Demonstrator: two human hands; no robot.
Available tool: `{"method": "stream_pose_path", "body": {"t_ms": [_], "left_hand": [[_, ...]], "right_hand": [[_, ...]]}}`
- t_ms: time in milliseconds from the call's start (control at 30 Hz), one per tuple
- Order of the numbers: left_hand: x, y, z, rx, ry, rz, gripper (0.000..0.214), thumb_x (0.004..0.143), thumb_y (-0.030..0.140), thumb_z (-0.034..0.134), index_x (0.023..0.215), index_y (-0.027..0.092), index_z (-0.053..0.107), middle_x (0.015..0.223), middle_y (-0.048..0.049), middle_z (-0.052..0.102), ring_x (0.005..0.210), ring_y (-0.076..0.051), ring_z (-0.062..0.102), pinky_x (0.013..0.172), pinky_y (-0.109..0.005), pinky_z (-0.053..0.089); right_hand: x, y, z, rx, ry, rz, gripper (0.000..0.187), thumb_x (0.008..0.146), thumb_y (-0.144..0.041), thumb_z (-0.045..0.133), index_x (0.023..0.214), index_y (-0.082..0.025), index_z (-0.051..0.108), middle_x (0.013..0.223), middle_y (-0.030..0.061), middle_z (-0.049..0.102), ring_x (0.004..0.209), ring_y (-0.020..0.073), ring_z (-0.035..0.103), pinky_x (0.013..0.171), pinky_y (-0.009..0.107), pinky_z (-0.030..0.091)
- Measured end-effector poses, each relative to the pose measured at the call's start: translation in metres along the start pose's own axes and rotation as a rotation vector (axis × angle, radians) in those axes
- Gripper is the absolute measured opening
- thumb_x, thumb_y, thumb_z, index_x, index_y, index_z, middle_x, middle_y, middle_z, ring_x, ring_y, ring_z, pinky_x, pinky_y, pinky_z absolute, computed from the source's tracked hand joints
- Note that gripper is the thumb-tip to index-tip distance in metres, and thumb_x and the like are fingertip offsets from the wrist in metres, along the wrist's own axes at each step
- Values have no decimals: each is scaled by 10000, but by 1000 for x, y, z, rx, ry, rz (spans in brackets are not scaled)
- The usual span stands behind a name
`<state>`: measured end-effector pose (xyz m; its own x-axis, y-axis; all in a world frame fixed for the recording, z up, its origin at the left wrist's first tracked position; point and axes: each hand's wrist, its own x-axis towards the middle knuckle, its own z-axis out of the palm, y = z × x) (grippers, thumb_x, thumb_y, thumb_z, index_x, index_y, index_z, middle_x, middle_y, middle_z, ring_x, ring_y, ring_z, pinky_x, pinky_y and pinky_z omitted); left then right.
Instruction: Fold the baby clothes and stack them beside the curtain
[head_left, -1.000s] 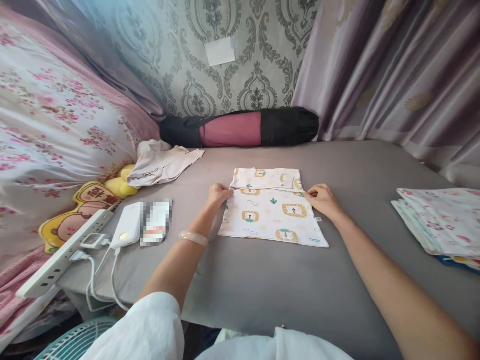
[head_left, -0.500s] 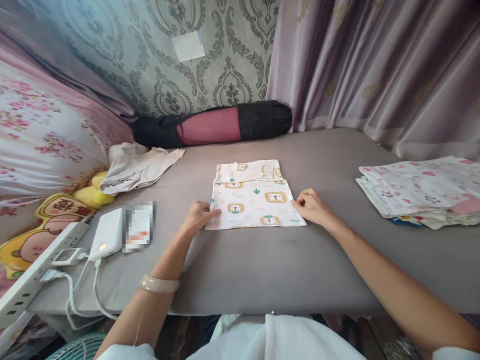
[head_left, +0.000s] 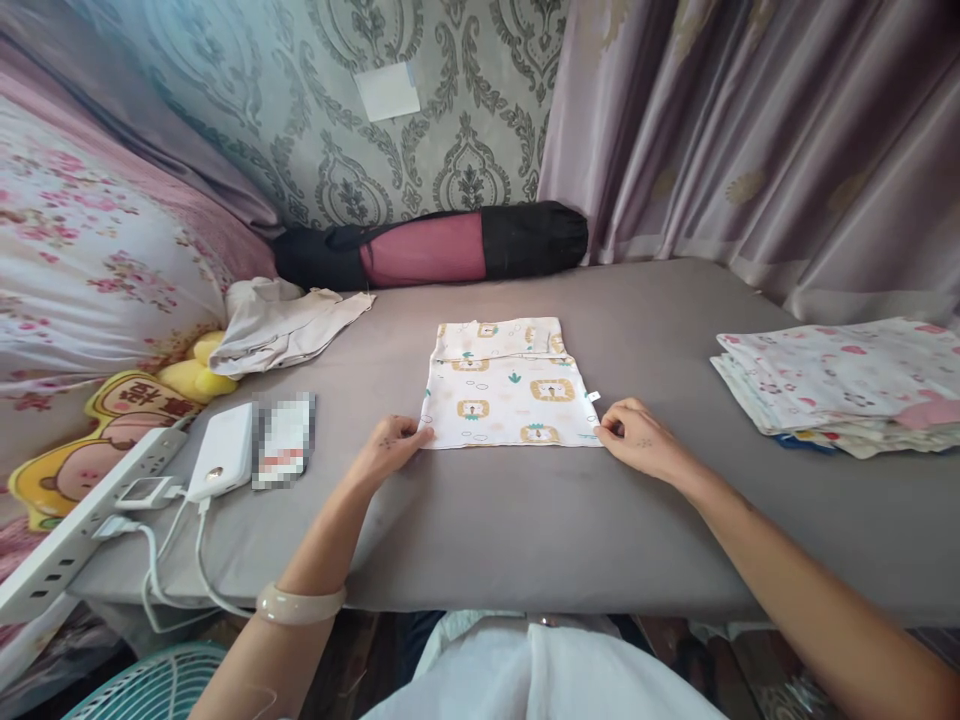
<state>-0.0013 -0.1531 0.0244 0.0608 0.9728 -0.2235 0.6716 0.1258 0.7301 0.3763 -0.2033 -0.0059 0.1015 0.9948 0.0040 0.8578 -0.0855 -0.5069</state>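
Observation:
A small white cloth (head_left: pixel 510 390) printed with yellow lion squares lies flat on the grey mattress (head_left: pixel 525 510), its far end folded over. My left hand (head_left: pixel 390 445) pinches the cloth's near left corner, fingers closed. At the near right corner my right hand (head_left: pixel 637 435) pinches the cloth too, fingers curled. A pale bangle sits on my left wrist.
A stack of folded printed cloths (head_left: pixel 840 385) lies at the right. A beige garment (head_left: pixel 289 325), a black and pink roll bag (head_left: pixel 435 250), a white power bank (head_left: pixel 225 465), a power strip (head_left: pixel 82 525) and a yellow plush (head_left: pixel 127 410) sit left and behind. Curtains hang at the right.
Both hands slid from the fold line near the cloth's far end down its sides to the near corners. The camera view shifted to the right.

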Motion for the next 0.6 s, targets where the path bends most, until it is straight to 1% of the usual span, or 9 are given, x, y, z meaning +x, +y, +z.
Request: {"method": "stream_pose_path", "body": {"t_ms": [133, 233, 300, 333, 400, 433, 467, 533, 600], "left_hand": [[-4, 2, -1, -81, 4, -62, 353, 659, 526, 641, 646, 179, 580, 584, 42, 455, 579, -111, 394, 528, -230, 258], [-5, 3, -1, -201, -9, -71, 335, 634, 488, 680, 726, 175, 606, 624, 32, 543, 596, -112, 460, 555, -225, 322], [-4, 3, -2, -301, 0, -83, 390, 619, 459, 706, 879, 179, 627, 650, 36, 581, 581, -107, 489, 561, -224, 354], [-3, 2, -2, -348, 13, -91, 466, 613, 441, 718, 992, 187, 625, 659, 43, 590, 566, -104, 496, 556, -223, 361], [-1, 1, -3, -433, 28, -104, 640, 605, 392, 735, 1199, 214, 576, 658, 55, 593, 538, -96, 498, 534, -216, 357], [0, 1, -3, -478, 26, -119, 679, 602, 362, 735, 1244, 219, 566, 640, 57, 584, 527, -93, 496, 518, -210, 346], [2, 0, -4, -532, 15, -142, 667, 598, 334, 732, 1237, 211, 585, 616, 56, 570, 515, -88, 490, 501, -203, 332], [5, 0, -5, -663, -28, -200, 541, 589, 290, 720, 1114, 170, 663, 567, 49, 537, 481, -71, 459, 465, -189, 302], [8, 0, -5, -771, -75, -271, 400, 591, 262, 715, 970, 137, 702, 526, 51, 505, 433, -47, 408, 433, -175, 283]], "right_hand": [[-3, -10, -9, 26, -32, 106, 146, 785, -362, 556, 717, -241, 599, 784, 9, 653, 695, 163, 599, 622, 267, 420], [-4, -18, -15, 138, -47, 166, 144, 775, -368, 562, 725, -235, 583, 693, 3, 670, 625, 160, 597, 577, 267, 406], [-5, -23, -18, 280, -65, 184, 144, 761, -372, 577, 742, -230, 565, 641, -8, 661, 570, 145, 590, 562, 258, 409], [-5, -24, -19, 361, -75, 204, 150, 753, -376, 587, 769, -229, 561, 618, -16, 653, 542, 135, 580, 548, 250, 407], [-6, -25, -21, 527, -86, 256, 215, 732, -379, 615, 883, -231, 582, 614, -30, 650, 508, 116, 553, 508, 227, 392], [-5, -25, -22, 604, -91, 288, 283, 717, -374, 635, 959, -234, 597, 620, -35, 649, 495, 106, 534, 484, 215, 378], [-5, -25, -23, 676, -102, 320, 355, 703, -367, 655, 1030, -237, 610, 624, -38, 644, 486, 98, 515, 464, 204, 363], [-3, -24, -25, 794, -133, 383, 428, 679, -346, 693, 1088, -229, 646, 613, -37, 624, 473, 83, 485, 436, 187, 345], [-1, -23, -27, 858, -162, 448, 375, 661, -320, 726, 1015, -198, 700, 608, -19, 617, 470, 68, 470, 422, 175, 345]]}}
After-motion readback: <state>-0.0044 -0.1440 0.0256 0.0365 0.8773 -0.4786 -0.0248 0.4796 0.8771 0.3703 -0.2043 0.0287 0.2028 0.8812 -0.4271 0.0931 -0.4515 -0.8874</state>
